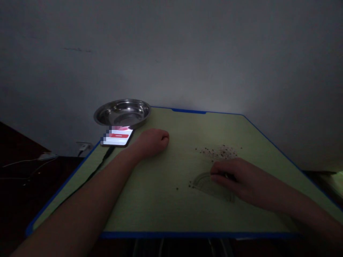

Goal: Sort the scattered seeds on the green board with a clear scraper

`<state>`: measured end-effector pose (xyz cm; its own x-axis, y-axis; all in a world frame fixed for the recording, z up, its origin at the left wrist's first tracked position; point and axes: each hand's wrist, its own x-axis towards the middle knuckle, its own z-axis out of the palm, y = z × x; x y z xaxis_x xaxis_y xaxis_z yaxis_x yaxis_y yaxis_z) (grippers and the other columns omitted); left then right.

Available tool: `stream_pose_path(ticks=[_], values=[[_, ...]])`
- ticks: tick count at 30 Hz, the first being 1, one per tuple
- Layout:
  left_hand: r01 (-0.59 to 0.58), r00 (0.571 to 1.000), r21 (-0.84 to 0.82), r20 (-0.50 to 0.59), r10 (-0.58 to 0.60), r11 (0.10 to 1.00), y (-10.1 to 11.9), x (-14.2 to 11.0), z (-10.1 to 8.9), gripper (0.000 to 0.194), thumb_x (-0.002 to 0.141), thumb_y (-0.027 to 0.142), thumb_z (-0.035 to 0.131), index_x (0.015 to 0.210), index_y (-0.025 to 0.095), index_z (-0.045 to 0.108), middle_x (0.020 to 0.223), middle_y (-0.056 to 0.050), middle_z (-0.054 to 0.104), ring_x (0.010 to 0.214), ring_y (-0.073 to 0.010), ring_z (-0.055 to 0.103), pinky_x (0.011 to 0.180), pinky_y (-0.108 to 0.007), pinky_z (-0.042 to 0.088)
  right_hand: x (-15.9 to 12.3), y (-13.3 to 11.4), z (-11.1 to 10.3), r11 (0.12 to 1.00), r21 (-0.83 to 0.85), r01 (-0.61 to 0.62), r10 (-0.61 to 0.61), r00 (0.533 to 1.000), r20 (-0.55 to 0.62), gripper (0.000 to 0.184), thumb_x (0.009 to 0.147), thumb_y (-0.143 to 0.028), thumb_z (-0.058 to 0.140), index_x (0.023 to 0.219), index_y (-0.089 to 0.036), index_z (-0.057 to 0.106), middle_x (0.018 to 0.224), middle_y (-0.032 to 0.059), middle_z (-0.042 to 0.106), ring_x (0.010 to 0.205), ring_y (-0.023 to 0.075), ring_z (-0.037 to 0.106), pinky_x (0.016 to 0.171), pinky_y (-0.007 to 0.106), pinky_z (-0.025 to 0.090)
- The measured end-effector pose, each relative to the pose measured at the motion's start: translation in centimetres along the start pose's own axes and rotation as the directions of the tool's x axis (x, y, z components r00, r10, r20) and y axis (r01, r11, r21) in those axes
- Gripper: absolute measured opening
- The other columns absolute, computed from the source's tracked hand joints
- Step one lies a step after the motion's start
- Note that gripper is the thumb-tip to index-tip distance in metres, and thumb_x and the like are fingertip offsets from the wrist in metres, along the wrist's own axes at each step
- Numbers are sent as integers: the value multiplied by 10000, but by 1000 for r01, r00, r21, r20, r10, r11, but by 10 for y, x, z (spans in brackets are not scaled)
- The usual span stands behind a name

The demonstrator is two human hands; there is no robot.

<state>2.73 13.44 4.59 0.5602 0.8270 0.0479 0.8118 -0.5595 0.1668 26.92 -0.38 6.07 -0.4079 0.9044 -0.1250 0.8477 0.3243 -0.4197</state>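
Clear plastic, half-round and like a protractor point(210, 189), lies flat on the worktop point(150, 210) towards the near right, its straight edge facing the person and its upper right part covered by the right hand point(235, 178). That hand comes in from the right with the forearm slanting, knuckles up, fingers bent and the thumb below them; its grip is nearly closed, a narrow gap showing between thumb and forefinger, and whether it has hold of the plastic or of a small grain I cannot tell. Just left of the protractor's corner sit 3 dark bits, with 1 more farther left. Beyond the right hand, small pale and dark grains point(223, 152) are spread in a loose patch. Well apart from them, the left hand point(154, 141) is curled into a fist, its forearm reaching up from the lower left; anything inside is hidden. Near its wrist lies a phone point(120, 137) with a lit screen and a dark cable point(100, 166); behind it, a shiny metal bowl point(105, 115) stands by the far left edge.
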Motion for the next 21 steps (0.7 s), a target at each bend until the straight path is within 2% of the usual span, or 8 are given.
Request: stream_pose_path(ticks=[4, 9, 14, 21], values=[[-4, 1000, 5, 0, 4, 1000, 0, 0, 0, 304, 800, 271, 365, 740, 189, 651, 706, -46, 644, 627, -164, 536, 569, -287, 337, -2, -2, 0, 1000, 28, 6, -6, 1000, 21, 275, 924, -325, 475, 704, -204, 589, 632, -10, 595, 583, 136, 532, 534, 270, 333], [2, 1000, -14, 0, -2, 1000, 2, -1, -1, 295, 800, 270, 368, 740, 189, 646, 703, -44, 643, 621, -161, 536, 564, -285, 333, -3, -4, 0, 1000, 8, -2, 2, 1000, -6, 257, 930, -333, 466, 758, -215, 617, 675, -5, 622, 613, 144, 553, 549, 277, 339], [17, 1000, -9, 20, -17, 1000, 2, 0, -1, 291, 797, 269, 375, 746, 190, 651, 695, -40, 644, 610, -155, 528, 561, -279, 327, -1, -9, 3, 1000, 7, 16, -16, 1000, 1, 258, 912, -308, 493, 693, -207, 585, 621, -18, 592, 575, 130, 528, 533, 270, 322], [3, 1000, -15, 0, -3, 1000, 1, -1, -2, 272, 795, 266, 381, 711, 188, 628, 679, -36, 633, 598, -149, 526, 542, -275, 314, 6, 5, 1, 999, -20, -47, 46, 999, -30, 289, 931, -326, 444, 703, -200, 571, 631, -2, 590, 577, 140, 525, 528, 280, 320]])
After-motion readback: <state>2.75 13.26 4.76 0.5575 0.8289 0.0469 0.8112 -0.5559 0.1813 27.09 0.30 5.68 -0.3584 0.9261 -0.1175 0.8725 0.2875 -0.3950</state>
